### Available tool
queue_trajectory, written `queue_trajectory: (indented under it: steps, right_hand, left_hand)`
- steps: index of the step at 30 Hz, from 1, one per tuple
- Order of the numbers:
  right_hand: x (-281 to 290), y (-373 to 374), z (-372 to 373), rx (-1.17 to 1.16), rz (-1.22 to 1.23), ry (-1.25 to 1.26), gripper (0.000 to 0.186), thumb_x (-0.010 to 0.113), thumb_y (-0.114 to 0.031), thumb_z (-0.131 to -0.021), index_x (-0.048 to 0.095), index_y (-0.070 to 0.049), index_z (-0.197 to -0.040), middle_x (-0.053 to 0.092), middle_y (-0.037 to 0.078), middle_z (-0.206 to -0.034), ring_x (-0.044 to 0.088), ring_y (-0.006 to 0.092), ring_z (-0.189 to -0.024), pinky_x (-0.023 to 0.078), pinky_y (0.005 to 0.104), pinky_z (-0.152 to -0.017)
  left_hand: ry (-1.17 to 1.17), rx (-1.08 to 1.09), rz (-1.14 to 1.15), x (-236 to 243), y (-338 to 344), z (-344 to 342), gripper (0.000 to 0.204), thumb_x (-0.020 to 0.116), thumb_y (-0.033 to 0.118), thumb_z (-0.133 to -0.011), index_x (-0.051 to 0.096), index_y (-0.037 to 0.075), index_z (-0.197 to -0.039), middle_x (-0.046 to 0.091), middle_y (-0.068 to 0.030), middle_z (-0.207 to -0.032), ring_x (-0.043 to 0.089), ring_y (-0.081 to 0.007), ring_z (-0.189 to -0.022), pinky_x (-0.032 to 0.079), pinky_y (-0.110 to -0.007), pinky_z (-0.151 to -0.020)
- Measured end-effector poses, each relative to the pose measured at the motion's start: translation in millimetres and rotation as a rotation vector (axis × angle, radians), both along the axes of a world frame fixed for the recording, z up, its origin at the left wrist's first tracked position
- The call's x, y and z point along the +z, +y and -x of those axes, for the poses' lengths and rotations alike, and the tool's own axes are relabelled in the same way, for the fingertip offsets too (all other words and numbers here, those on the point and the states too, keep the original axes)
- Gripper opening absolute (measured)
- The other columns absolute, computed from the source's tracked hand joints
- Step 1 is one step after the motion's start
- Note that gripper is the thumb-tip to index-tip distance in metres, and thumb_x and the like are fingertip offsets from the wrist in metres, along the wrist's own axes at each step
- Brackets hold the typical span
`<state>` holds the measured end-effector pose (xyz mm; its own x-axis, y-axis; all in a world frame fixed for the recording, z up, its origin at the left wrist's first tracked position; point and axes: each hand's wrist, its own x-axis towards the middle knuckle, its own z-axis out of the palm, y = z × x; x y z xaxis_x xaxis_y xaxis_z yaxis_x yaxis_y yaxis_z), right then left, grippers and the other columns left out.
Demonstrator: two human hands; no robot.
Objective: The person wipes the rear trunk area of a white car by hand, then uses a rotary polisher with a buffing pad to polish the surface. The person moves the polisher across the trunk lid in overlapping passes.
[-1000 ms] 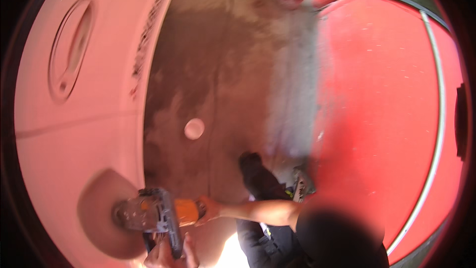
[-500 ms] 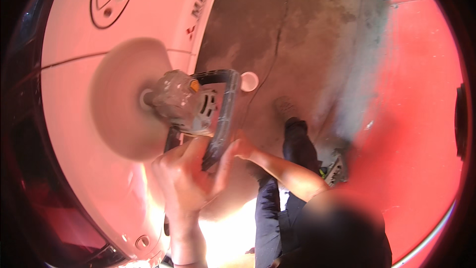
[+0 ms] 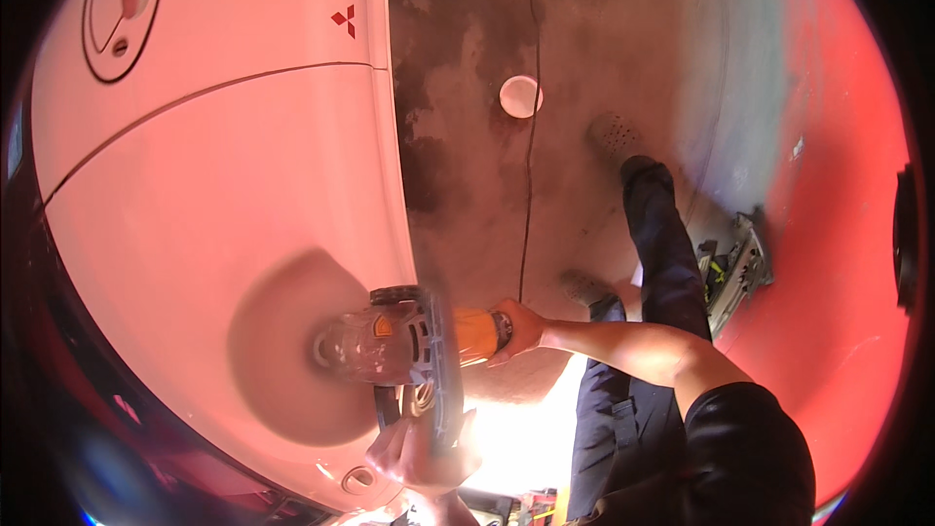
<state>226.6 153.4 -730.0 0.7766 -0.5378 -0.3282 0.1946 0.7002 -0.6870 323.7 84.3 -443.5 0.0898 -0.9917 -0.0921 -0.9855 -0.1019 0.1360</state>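
A polisher (image 3: 390, 336) with a yellow body section lies sideways across a pale car panel (image 3: 195, 185). Its large round pad (image 3: 282, 360) is blurred by spinning and appears to rest flat on the panel. My left hand (image 3: 421, 450) is closed around the lower part of the black loop handle (image 3: 443, 370). Farther back, my right hand (image 3: 516, 331) wraps the rear end of the yellow body. A small round fitting (image 3: 358, 479) sits on the panel below the pad, and a seam runs across the panel above it.
A door handle (image 3: 127, 0) is at the upper left. On the concrete floor lie a white round lid (image 3: 521, 97) and a dark cable (image 3: 531, 185). A metal frame-like object (image 3: 735, 273) stands near my legs. A large red surface (image 3: 838, 331) borders the right side.
The polisher and both hands have moved down along the panel, away from the seam, toward the round fitting. My view has shifted, and more of my right arm shows.
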Motion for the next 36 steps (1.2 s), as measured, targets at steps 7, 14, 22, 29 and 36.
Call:
queue_trajectory:
  steps: [7,14,22,29,36]
  right_hand:
    - [4,-57,18,-0.115,-0.2,-0.165,0.064,0.098,-0.02,-0.066,0.068,0.001,-0.118,0.074,0.006,-0.109,0.065,0.0124,-0.1,0.054,0.0321,-0.092]
    - [6,-124,8,-0.282,-0.261,-0.217,0.07,0.097,-0.019,-0.069,0.063,0.004,-0.126,0.072,0.007,-0.114,0.065,0.0146,-0.103,0.052,0.0327,-0.096]
    - [1,-99,7,-0.146,-0.218,-0.056,0.086,0.1,-0.027,-0.064,0.055,0.007,-0.13,0.068,0.013,-0.117,0.063,0.0195,-0.11,0.052,0.0354,-0.096]
    - [2,-87,12,0.083,-0.113,-0.135,0.07,0.099,-0.022,-0.063,0.065,0.001,-0.12,0.072,0.008,-0.111,0.065,0.0149,-0.102,0.053,0.033,-0.093]
    - [1,-115,24,-0.167,-0.229,-0.127,0.064,0.097,-0.015,-0.066,0.067,0.003,-0.12,0.073,0.006,-0.109,0.065,0.0125,-0.1,0.053,0.0302,-0.091]
  left_hand:
    - [0.012,-0.076,0.033,1,-74,45,0.039,0.083,0.038,-0.078,0.067,0.003,-0.071,0.047,-0.0056,-0.051,0.045,-0.0247,-0.041,0.033,-0.034,-0.045]
    - [0.079,0.003,-0.083,2,-169,64,0.033,0.091,0.03,-0.07,0.071,0.005,-0.08,0.054,-0.0015,-0.054,0.051,-0.0209,-0.043,0.038,-0.033,-0.043]
    - [0.107,0.027,-0.075,4,-144,60,0.028,0.087,0.021,-0.069,0.073,0.0,-0.081,0.054,-0.0045,-0.055,0.049,-0.0169,-0.044,0.038,-0.03,-0.047]
    - [0.046,0.011,-0.036,16,-108,61,0.03,0.084,0.026,-0.068,0.072,0.0,-0.076,0.053,-0.0061,-0.052,0.047,-0.0224,-0.042,0.037,-0.032,-0.046]
    - [0.077,0.009,-0.096,1,-146,68,0.036,0.088,0.031,-0.073,0.074,0.001,-0.089,0.061,-0.0048,-0.06,0.057,-0.0226,-0.046,0.044,-0.033,-0.047]
